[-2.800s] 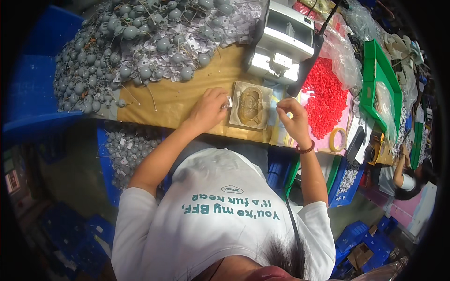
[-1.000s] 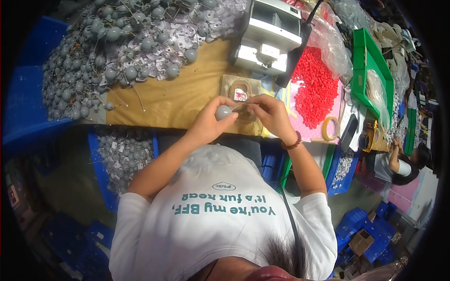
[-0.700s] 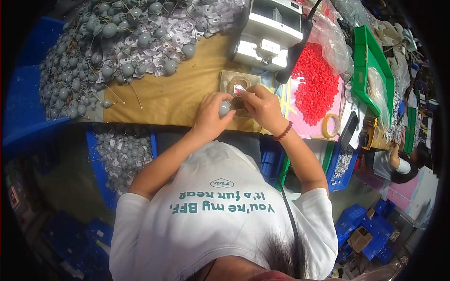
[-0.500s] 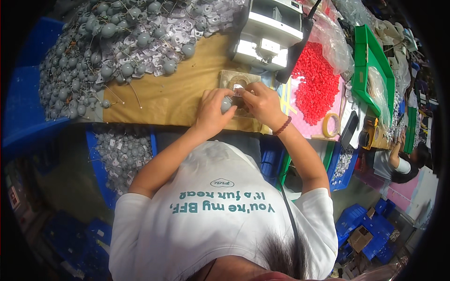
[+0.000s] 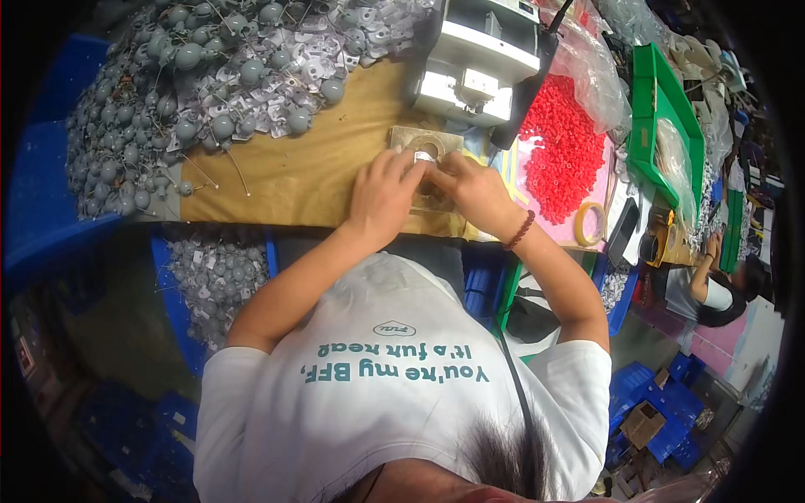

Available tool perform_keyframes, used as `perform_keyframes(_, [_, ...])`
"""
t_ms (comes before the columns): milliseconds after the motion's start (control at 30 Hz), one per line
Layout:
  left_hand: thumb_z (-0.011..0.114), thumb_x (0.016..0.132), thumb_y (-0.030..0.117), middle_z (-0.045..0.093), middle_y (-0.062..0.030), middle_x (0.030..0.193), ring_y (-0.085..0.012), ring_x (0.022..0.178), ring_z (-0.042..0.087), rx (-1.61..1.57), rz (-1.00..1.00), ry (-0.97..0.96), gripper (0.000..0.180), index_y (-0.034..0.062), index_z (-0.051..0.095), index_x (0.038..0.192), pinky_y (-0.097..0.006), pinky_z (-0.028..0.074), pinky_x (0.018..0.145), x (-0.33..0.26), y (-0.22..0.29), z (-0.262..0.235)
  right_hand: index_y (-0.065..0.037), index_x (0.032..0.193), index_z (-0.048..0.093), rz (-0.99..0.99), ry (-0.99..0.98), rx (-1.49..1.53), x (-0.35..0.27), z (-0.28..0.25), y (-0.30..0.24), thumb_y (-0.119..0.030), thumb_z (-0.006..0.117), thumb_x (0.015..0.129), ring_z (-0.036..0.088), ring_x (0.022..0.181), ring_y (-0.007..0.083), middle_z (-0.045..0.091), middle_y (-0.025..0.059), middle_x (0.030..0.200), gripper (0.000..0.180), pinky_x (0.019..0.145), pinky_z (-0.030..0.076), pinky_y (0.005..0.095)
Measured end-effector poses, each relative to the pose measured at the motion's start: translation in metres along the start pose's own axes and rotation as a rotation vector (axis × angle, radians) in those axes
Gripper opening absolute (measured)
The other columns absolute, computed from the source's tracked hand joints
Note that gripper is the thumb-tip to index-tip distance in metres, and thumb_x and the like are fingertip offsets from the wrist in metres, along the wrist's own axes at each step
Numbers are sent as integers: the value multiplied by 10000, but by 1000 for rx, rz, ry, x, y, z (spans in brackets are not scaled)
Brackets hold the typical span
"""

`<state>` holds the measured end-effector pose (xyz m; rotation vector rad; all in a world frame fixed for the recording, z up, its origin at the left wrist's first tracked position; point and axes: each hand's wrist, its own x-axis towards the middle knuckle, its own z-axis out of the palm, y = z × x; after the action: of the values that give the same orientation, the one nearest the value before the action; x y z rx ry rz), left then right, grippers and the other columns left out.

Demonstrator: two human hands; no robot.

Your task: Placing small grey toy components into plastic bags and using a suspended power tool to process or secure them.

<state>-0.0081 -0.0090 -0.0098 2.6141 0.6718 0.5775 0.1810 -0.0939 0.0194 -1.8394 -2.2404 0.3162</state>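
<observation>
My left hand (image 5: 379, 194) and my right hand (image 5: 471, 189) meet fingertip to fingertip over a tan fixture block (image 5: 404, 137) on the brown cardboard-covered bench (image 5: 293, 172). Both sets of fingers pinch a small grey-white part (image 5: 423, 157) and hold it down on the block's round recess. Most of the part and the recess is hidden under the fingers. A dark red bead bracelet (image 5: 520, 230) sits on my right wrist.
A big heap of grey round parts with wires (image 5: 210, 75) fills the bench's left. A grey machine (image 5: 478, 63) stands behind the block. Red pellets (image 5: 566, 142), a tape roll (image 5: 591, 225) and a green tray (image 5: 662, 109) lie right. A blue bin of grey parts (image 5: 210, 277) sits below. Another person (image 5: 713, 293) works at far right.
My hands first rested at the block's sides, then held a grey round part between them near the bench edge. They have now moved forward onto the block with the part.
</observation>
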Motion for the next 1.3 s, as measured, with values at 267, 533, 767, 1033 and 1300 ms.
perform_keyframes(267, [558,834,58,564,-151,1288,-304,1205,519,131,94,-1,421,43,581,1254,-424,423,924,-3,-1,11,-26,1182,603,508,13,982,-28,-7,50,44,679,842,636,854,117,633,46,996,355,696,545,274])
perform_keyframes(533, [568,817,87,580,-143,1218,-286,1162,537,66,116,14,367,38,598,1180,-401,437,856,-1,-4,6,7,1171,565,456,525,1372,0,20,32,128,622,854,628,1014,159,601,82,1152,344,925,546,308])
perform_keyframes(767, [578,819,56,601,-152,1237,-291,1186,545,36,88,7,376,39,634,1190,-412,440,921,-2,-6,8,0,1111,605,609,411,1823,9,12,31,2,680,880,611,693,126,650,32,849,243,646,514,241])
perform_keyframes(1033, [609,787,49,600,-151,1231,-299,1190,544,-1,108,-48,347,43,652,1132,-417,451,911,0,-10,5,26,813,672,548,237,1077,17,22,19,-211,828,798,626,617,120,688,56,721,285,552,479,263])
perform_keyframes(1300, [675,729,49,610,-131,1200,-294,1154,568,-46,108,-29,321,64,674,1049,-410,470,883,3,-15,4,-36,814,617,363,316,242,28,27,6,-388,823,745,640,604,261,650,102,716,414,535,492,373])
